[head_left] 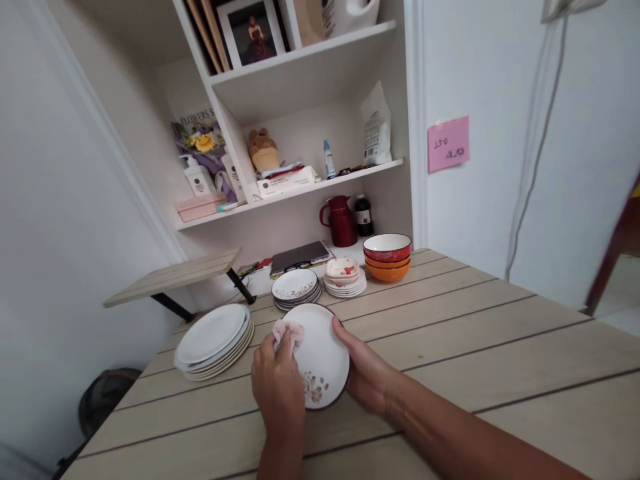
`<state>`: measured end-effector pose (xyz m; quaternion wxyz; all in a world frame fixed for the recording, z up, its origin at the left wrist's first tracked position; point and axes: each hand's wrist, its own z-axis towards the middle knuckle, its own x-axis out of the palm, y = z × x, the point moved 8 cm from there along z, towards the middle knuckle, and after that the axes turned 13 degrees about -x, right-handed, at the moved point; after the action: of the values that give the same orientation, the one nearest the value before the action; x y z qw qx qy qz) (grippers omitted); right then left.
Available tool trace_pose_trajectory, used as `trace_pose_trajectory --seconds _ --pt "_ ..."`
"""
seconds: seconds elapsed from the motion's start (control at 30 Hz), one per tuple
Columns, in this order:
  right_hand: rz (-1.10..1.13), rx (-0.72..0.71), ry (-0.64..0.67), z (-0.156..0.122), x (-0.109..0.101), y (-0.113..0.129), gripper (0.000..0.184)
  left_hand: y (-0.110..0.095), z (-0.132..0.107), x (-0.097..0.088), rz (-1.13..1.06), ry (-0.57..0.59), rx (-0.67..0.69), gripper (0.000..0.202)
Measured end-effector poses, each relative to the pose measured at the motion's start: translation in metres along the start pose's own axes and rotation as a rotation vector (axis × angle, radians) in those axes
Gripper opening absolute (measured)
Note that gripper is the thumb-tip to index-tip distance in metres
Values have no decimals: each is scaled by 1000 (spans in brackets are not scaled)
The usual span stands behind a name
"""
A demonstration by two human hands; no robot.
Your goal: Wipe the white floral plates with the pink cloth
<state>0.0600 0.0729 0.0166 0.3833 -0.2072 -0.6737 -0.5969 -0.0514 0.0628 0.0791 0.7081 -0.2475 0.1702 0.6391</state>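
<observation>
Table: pale, wood-look planks (460,327), with dark seams running roughly parallel to the far edge; the near edge lies out of view.
Far-left corner: a small raised stand (175,277) with a matching wood-look top on black legs.
Left edge: a stack of large white plates (213,335), set just in from the edge, in front of the stand.
Far edge, middle: a stack of small dark-rimmed plates (295,285), the top one flower-patterned.
Just right of these: small white plates (346,290) piled up, with patterned square dishes (343,269) on top.
Far-right corner: nested bowls near it, a red bowl (387,252) over orange bowls (389,274).
</observation>
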Motion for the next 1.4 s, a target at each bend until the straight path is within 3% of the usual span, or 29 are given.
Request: trace_pose_trajectory --seconds 0.13,0.27,0.4,0.57,0.7,0.77,0.87,1.17,1.4 --pt "44 11 49 0 7 -12 61 -3 0 4 -122 12 30 37" --pt "43 8 -10 1 3 -18 61 -17 -3 4 -270 23 130 36" --pt "80 16 -35 8 -4 -12 66 -35 -9 4 -438 136 252 38" --pt "259 -27 -13 14 -9 25 81 -60 -20 1 -603 298 399 42" --pt "269 -192 -117 14 -28 64 76 -67 -24 -2 -573 259 455 41" --pt "232 -279 -174 13 -38 76 73 -61 -22 -2 -485 192 424 42" --pt "206 -286 -176 14 -40 75 71 -45 -16 -1 -376 97 337 44" --pt "68 -87 -126 1 -9 28 60 -11 -3 -5 -128 -65 77 37" --pt "77 10 6 -3 7 -2 59 3 0 -10 -160 -87 -90 41"
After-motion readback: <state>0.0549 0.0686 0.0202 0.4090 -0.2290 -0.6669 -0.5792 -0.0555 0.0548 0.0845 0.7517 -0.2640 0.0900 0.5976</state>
